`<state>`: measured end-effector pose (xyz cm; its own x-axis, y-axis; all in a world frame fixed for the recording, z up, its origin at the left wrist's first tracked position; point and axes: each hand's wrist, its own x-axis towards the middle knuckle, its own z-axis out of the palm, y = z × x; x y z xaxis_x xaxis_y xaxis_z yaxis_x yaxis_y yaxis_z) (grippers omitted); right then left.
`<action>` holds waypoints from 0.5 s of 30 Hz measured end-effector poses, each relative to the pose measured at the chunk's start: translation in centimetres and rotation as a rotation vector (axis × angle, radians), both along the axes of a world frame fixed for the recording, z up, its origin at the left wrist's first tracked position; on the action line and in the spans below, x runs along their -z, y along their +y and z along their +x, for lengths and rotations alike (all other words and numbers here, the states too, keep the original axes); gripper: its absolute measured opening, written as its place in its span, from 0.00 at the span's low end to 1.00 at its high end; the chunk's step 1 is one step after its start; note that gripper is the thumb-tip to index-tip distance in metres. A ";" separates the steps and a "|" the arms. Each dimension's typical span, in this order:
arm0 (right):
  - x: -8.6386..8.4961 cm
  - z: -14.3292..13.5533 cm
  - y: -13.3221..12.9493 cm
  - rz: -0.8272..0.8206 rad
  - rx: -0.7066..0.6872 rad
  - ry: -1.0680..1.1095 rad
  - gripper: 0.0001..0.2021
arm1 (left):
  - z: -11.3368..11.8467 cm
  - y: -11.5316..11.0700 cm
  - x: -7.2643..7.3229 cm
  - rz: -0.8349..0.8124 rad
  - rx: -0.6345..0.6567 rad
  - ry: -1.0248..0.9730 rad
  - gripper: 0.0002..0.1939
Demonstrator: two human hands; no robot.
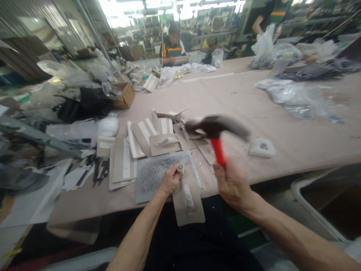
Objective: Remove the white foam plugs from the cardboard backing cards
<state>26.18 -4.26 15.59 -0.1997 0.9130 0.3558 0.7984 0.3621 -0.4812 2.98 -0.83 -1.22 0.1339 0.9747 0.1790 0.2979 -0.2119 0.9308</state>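
Note:
My right hand (232, 182) is closed around the red handle of a hammer (217, 145), which is raised above the table and blurred by motion. My left hand (170, 180) grips a short metal punch (179, 168) whose round top faces up. Beneath it lies a beige panel (197, 209) with a strap-like piece wrapped in clear film along its middle. The panel overlaps the right side of a grey, pitted board (149, 177) and hangs past the table's front edge, over my lap. Dark specks and small scraps are scattered on the board.
Several beige panels with white strips (122, 158) lie behind and left of the board. A small white block (262, 147) holding tiny parts sits at right. A cardboard box (124, 96) and plastic bags (293, 96) lie farther back. Another person (173, 49) works across the table.

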 end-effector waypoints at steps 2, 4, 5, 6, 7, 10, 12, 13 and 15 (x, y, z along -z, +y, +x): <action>2.0 0.0 -0.3 -0.234 -0.134 -0.224 0.14 | 0.0 0.0 0.0 -0.002 -0.005 0.010 0.06; 3.6 0.6 -0.3 -0.434 -0.182 -0.397 0.12 | 0.1 -0.1 -0.1 0.004 -0.005 0.015 0.06; 4.1 1.1 -0.2 -0.488 -0.167 -0.430 0.12 | 0.1 -0.1 -0.1 0.007 -0.005 0.014 0.07; 4.6 1.6 0.0 -0.527 -0.150 -0.432 0.13 | 0.1 -0.2 -0.2 0.008 -0.005 0.010 0.09; 5.1 2.2 0.2 -0.563 -0.138 -0.413 0.13 | 0.1 -0.2 -0.3 0.007 -0.008 0.003 0.10; 7.2 3.9 1.2 -0.663 -0.106 -0.345 0.15 | 0.2 -0.3 -0.3 -0.011 -0.007 -0.029 0.09; 8.9 4.6 1.7 -0.697 -0.044 -0.364 0.17 | 0.2 -0.2 -0.2 -0.020 -0.004 -0.052 0.08; 9.7 4.7 1.8 -0.685 -0.006 -0.391 0.17 | 0.2 -0.2 -0.1 -0.023 -0.007 -0.059 0.08; 10.8 4.3 1.7 -0.553 0.030 -0.432 0.17 | 0.1 -0.1 0.0 -0.026 -0.021 -0.072 0.08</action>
